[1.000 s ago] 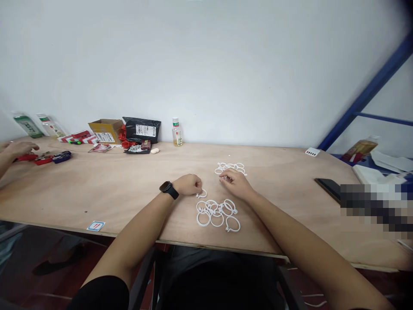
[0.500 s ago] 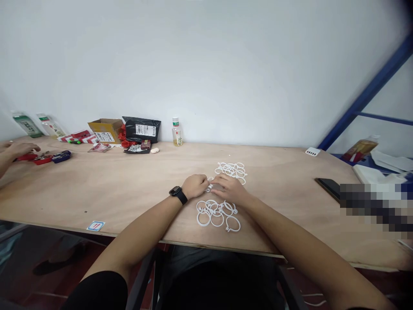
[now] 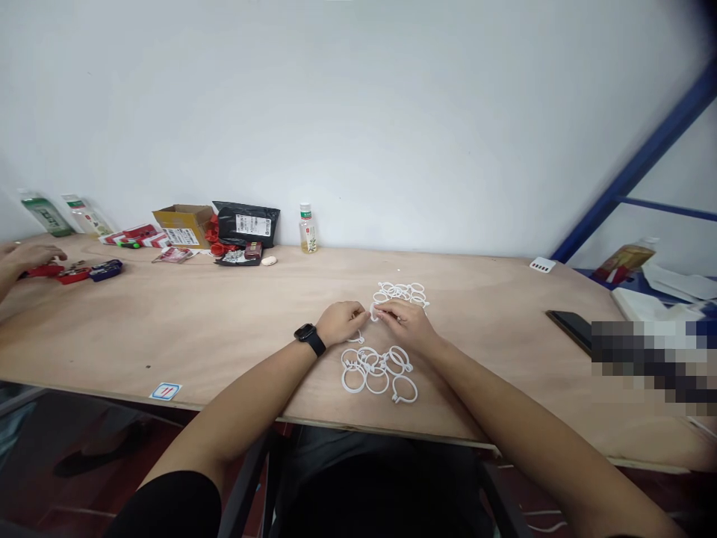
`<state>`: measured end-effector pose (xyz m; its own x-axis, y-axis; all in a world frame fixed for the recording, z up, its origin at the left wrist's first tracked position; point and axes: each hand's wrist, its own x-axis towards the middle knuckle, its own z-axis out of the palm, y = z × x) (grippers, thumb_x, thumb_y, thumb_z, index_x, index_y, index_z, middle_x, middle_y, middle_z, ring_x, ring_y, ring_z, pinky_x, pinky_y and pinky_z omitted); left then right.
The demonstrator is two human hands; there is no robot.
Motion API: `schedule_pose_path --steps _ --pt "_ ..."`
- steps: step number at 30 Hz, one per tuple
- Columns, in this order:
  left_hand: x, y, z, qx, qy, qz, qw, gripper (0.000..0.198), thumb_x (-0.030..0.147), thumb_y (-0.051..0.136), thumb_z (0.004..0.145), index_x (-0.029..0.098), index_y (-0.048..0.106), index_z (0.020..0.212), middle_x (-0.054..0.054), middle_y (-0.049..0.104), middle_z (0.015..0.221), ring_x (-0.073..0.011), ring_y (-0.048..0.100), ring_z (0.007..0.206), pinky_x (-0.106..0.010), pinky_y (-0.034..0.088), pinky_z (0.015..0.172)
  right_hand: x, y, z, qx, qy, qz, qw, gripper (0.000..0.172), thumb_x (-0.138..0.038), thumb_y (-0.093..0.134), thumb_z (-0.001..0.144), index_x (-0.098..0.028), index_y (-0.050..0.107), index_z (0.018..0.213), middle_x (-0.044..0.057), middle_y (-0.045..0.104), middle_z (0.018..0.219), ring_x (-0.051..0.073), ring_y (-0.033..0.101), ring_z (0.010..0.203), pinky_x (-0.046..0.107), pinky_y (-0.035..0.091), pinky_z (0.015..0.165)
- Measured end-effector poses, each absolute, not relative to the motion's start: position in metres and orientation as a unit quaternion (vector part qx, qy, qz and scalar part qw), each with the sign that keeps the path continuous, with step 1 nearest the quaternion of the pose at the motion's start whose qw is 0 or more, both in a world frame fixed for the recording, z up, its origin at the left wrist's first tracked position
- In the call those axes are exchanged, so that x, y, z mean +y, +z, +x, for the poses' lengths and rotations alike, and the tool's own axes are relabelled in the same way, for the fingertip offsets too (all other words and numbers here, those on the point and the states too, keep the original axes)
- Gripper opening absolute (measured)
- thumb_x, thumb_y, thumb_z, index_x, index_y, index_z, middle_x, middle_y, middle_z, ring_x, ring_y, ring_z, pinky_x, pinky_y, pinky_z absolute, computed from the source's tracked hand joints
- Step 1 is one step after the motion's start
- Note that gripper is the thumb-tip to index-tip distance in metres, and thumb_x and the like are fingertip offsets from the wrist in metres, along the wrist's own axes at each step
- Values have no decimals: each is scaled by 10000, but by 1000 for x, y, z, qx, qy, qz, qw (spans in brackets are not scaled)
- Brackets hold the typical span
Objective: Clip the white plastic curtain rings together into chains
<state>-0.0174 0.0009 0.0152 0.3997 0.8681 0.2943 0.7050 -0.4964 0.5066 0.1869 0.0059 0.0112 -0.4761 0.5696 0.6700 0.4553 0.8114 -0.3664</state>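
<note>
Between my two hands a white plastic curtain ring [image 3: 373,311] is held just above the table. My right hand [image 3: 408,323] pinches its right side with thumb and forefinger. My left hand [image 3: 340,323], a black watch on its wrist, has its fingers pressed together at the ring's left side; what they hold is hidden. Under the left fingers another white ring [image 3: 359,340] partly shows. Nearer me lies a loose group of white rings [image 3: 376,381] with small clip-like tabs. Behind my right hand is a second group of white rings [image 3: 416,288].
A bottle [image 3: 308,232], a black parcel bag [image 3: 246,224] and an open cardboard box [image 3: 182,224] stand along the wall. At far left another person's hand [image 3: 33,256] is by red and blue items [image 3: 106,270]. A dark phone-like slab [image 3: 568,326] lies at right.
Both hands have shifted slightly; a ring now shows upright between the fingertips. Small white parts seen between the hands before are gone from there, and a ring shows under my left hand.
</note>
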Motion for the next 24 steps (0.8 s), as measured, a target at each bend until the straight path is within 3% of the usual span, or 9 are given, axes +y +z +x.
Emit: schedule_pose_path --steps 6,11,24 --pt "-2 19 -17 398 367 824 165 397 379 551 885 170 589 1220 -86 681 1064 -171 631 873 -308 497 823 3 11 184 -845 98 -310 424 184 -296 559 911 -241 707 1006 62 736 918 195 678 791 339 531 726" --pt "-3 21 -18 355 357 848 163 307 327 532 900 183 657 1140 -78 702 1044 -176 641 896 -313 493 864 1 13 185 -851 124 -307 408 170 -301 559 906 -239 700 976 51 737 894 187 675 778 324 522 723" --pt "2 17 -18 342 321 871 147 320 377 459 960 204 677 1116 -48 714 994 -153 637 876 -271 471 830 -2 20 186 -870 134 -306 364 172 -263 522 917 -223 689 904 28 707 770 164 640 696 284 485 666"
